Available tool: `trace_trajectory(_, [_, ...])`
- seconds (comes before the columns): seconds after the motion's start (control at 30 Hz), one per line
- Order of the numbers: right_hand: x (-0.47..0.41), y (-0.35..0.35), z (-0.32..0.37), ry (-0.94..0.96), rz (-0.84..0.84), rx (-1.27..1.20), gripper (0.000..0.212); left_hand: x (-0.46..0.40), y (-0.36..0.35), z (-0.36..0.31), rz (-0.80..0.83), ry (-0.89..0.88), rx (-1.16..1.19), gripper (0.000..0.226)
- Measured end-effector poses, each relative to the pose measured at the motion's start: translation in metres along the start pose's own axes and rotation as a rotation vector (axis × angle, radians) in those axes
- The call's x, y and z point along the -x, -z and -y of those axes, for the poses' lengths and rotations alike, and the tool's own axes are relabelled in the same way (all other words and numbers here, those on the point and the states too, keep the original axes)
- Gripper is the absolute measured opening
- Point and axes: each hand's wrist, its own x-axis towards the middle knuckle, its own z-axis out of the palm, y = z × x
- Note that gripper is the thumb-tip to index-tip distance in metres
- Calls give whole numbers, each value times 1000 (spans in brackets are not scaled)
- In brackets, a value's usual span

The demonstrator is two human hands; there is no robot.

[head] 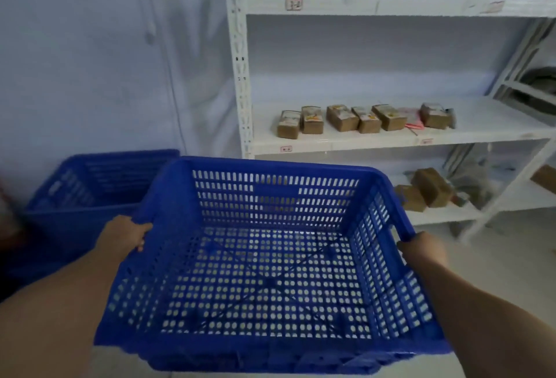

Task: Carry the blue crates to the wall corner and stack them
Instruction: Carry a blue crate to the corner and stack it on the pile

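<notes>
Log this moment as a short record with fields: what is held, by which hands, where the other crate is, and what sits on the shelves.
held item: empty perforated blue crate, lifted
left hand: gripping the crate's left rim
right hand: gripping the crate's right rim
second blue crate: low by the wall, left of the held one, beside the shelving
stacking: not yet done
white shelving unit: right of the corner
middle shelf: row of brown packages
lower shelf: more brown packages
</notes>
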Motion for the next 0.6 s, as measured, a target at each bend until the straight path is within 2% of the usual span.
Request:
trace_trajectory(0.23, [17,-49,103,199,103,53,25,9,70,78,-147,165,8,42])
trace_trajectory(0.47, [13,-83,193,312,348,-7,27,11,120,116,-297,331,61,47])
trace_trajectory(0.6, [-11,-116,248,286,532,-125,21,6,139,124,-377,388,103,37])
